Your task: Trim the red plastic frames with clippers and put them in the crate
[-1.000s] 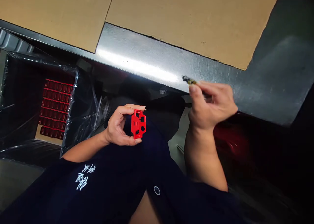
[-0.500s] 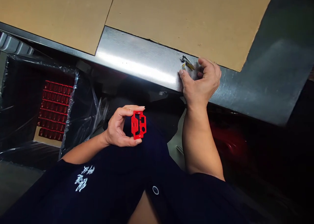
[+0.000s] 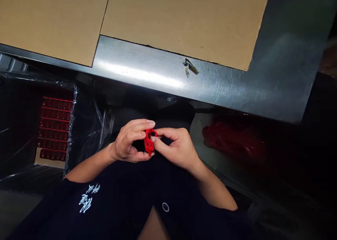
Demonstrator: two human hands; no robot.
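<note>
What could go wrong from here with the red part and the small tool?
The red part might slip: the left hand grips it by the fingers, with no table beneath, and the right hand presses at it. The small tool lies loose on bare metal, so a bump might slide it.

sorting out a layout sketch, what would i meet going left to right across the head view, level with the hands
Rows of dark red pieces → left hand → small red part → right hand → dim, glossy red shape below the counter.
</note>
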